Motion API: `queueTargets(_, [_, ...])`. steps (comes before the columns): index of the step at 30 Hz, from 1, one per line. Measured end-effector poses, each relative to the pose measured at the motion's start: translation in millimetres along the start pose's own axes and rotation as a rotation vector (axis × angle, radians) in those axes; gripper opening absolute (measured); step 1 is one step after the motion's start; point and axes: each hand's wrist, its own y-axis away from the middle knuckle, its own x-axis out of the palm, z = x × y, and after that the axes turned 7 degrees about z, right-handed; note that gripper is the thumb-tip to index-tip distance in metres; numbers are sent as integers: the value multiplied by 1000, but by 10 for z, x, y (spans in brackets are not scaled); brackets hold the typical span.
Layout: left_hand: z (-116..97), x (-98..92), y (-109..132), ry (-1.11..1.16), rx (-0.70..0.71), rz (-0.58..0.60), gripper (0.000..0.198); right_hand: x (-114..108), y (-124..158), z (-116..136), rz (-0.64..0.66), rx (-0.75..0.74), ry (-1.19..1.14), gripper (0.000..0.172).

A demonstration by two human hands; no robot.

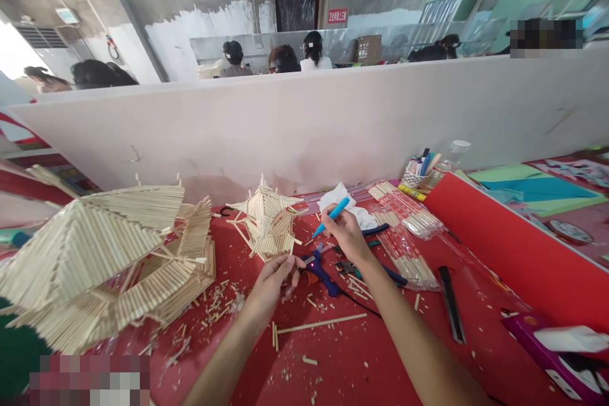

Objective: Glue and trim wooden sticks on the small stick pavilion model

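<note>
My right hand (345, 231) is closed around a blue pen-shaped tool (332, 216), its tip pointing down and left toward a small wooden-stick model (267, 219). My left hand (276, 279) hovers just in front of that model with its fingers pinched together; whatever it holds is too small to make out. Between the two hands a blue glue gun (321, 273) lies on the red table (361, 361). A single long stick (322, 323) rests on the table below the hands.
A large stick-built roofed model (99, 254) fills the left. Bundles of sticks in clear wrap (404, 228), a crumpled white tissue (340, 200), pliers, a black ruler (451, 304) and a pen cup (415, 174) lie right. A white partition (304, 120) backs the table; people sit beyond.
</note>
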Motion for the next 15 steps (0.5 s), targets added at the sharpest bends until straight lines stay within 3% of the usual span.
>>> queueTargets(8, [8,1,-4,6,3,-4,54,35,58,217,336,21,104,16])
queueTargets(15, [-2,10,-9,11,-2,-6,54,54,74,239,320,12,239,14])
